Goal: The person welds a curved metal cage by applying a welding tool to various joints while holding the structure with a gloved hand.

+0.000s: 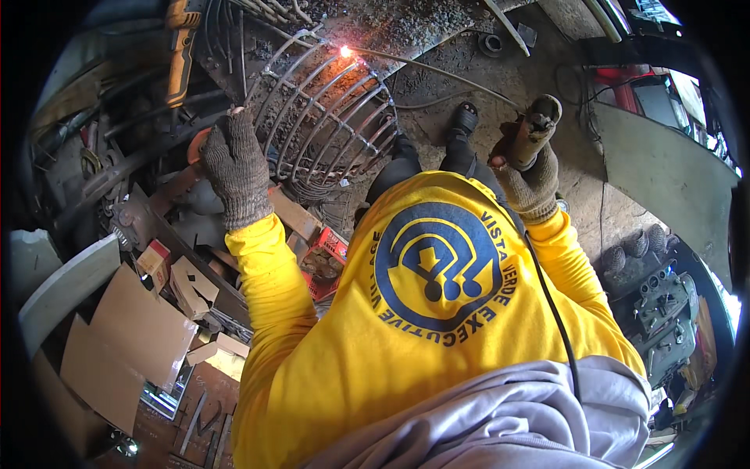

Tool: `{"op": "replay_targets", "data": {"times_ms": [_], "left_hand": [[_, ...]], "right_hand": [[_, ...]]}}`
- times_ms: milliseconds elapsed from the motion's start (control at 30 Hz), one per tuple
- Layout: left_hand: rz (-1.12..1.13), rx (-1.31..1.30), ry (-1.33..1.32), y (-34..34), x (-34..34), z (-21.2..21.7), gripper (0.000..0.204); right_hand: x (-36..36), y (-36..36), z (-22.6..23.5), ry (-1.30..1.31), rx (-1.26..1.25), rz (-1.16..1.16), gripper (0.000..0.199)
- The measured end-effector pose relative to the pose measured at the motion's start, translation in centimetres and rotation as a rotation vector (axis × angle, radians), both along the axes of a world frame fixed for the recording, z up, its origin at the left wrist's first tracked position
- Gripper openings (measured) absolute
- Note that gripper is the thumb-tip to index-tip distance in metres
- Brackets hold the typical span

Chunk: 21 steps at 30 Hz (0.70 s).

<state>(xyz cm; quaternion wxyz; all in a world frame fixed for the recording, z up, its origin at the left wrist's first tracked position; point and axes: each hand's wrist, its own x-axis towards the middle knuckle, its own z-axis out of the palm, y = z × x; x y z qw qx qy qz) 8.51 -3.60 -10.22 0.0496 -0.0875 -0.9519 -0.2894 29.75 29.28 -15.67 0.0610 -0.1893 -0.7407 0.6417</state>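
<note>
My right hand [531, 184], in a brown knit glove with bare fingertips, is closed around a welding electrode holder [535, 134]. A long welding electrode [437, 78] runs from the holder to the left, and a bright arc glows at its tip on the upper edge of a curved basket-like frame of metal bars [328, 109]. My left hand [238, 168], gloved the same way, is at the frame's left side. Its fingers are curled, and a thin metal rod [242, 59] extends upward from their tips; the grip itself is partly hidden.
An orange and black power tool [181, 55] lies at the upper left. Cardboard boxes [125, 336] and metal scrap crowd the left. A black cable [551, 305] crosses my right shoulder. A grey metal panel [664, 172] and machine parts [664, 313] stand at right.
</note>
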Motion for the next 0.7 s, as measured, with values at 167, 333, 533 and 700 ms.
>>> {"op": "replay_targets", "data": {"times_ms": [167, 333, 533, 700], "left_hand": [[-0.008, -0.067, -0.048, -0.3, -0.1, 0.0, 0.030], [-0.413, -0.873, 0.598, -2.5, 0.0, -1.4, 0.021], [-0.066, -0.030, 0.081, -2.1, 0.1, -2.4, 0.022], [-0.361, -0.559, 0.491, -2.7, -0.2, -1.9, 0.019]], "right_hand": [[-0.4, -0.2, 0.4, 0.016, 0.024, -0.009, 0.042], [-0.7, -0.2, 0.4, 0.036, -0.066, 0.024, 0.038], [-1.0, 0.3, 0.8, 0.083, -0.044, 0.077, 0.037], [-0.8, 0.2, 0.4, 0.061, -0.060, 0.093, 0.054]]}}
